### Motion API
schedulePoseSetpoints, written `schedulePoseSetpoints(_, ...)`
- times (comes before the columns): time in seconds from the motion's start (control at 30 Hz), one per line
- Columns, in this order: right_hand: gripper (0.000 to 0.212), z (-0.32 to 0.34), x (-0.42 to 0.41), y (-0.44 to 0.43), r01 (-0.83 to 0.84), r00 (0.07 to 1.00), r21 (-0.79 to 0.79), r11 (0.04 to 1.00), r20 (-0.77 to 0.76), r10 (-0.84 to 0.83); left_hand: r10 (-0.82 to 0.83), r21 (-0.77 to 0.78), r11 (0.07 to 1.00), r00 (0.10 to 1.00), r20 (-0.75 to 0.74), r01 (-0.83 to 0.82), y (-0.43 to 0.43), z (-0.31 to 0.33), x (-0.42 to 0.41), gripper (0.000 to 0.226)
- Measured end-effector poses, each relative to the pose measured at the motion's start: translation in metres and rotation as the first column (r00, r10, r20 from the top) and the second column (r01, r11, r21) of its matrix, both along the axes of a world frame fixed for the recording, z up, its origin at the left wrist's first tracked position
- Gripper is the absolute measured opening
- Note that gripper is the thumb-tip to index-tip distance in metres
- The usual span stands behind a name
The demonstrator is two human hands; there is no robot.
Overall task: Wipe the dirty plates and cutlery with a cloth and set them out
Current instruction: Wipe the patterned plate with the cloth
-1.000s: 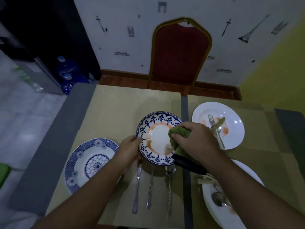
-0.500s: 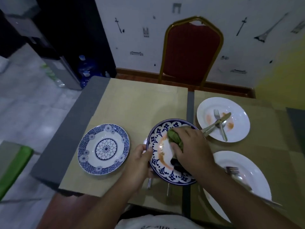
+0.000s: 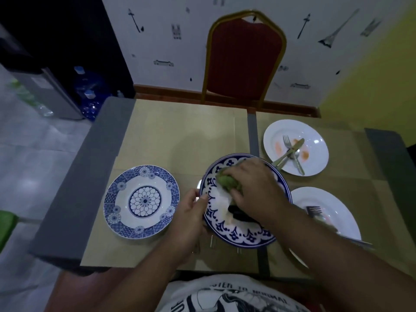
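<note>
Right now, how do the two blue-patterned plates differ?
The left plate has a flower medallion in its centre; the middle plate has a plain white centre. The left plate lies untouched on the mat; the middle plate is gripped at its rim by the left hand while the right hand presses a cloth into it. Both are round with blue-and-white patterned rims.

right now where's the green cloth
In the head view the green cloth is bunched under the right hand on the blue-bordered plate, just right of the flower-patterned plate.
</note>
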State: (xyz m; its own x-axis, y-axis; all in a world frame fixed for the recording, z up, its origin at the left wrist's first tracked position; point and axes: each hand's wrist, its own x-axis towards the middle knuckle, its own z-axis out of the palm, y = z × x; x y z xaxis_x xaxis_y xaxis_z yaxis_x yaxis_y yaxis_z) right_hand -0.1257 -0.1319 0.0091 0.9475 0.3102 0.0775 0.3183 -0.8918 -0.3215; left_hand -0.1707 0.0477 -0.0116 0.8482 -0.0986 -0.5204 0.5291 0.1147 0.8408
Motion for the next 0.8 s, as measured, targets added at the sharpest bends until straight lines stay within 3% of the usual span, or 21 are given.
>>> schedulePoseSetpoints(0.13, 0.037, 0.002, 0.001, -0.012, 0.138, 0.99, -0.104, 0.985, -0.017, -0.141, 0.065, 0.016, 0.998, 0.998, 0.005, -0.065, 0.01, 0.002, 0.003, 0.02)
schedulePoseSetpoints(0.23, 0.039, 0.001, -0.007, 0.005, 0.136, 0.991, 0.028, 0.99, -0.021, -0.135, 0.003, -0.004, 1.0, 1.0, -0.002, -0.003, 0.006, 0.005, 0.005, 0.02)
schedulePoseSetpoints(0.4, 0.042, -0.002, -0.02, 0.012, -0.232, 0.937, 0.048, 0.972, -0.258, 0.236, 0.019, -0.012, 1.0, 1.0, -0.025, -0.019, 0.009, 0.005, 0.007, 0.024)
schedulePoseSetpoints(0.57, 0.063, 0.004, -0.037, -0.021, -0.385, 0.828, 0.061, 0.921, -0.416, 0.375, 0.001, 0.043, 0.999, 0.999, -0.038, 0.001, 0.007, -0.001, 0.005, 0.023)
schedulePoseSetpoints(0.7, 0.058, 0.009, -0.034, -0.007, -0.359, 0.863, 0.046, 0.932, -0.364, 0.35, -0.03, 0.006, 1.0, 0.999, -0.042, 0.03, 0.003, -0.003, 0.004, 0.025)
schedulePoseSetpoints(0.8, 0.04, 0.007, -0.012, 0.008, -0.178, 0.957, 0.056, 0.983, -0.225, 0.186, -0.061, 0.031, 0.998, 0.998, 0.003, 0.061, 0.001, 0.0, 0.004, 0.025)
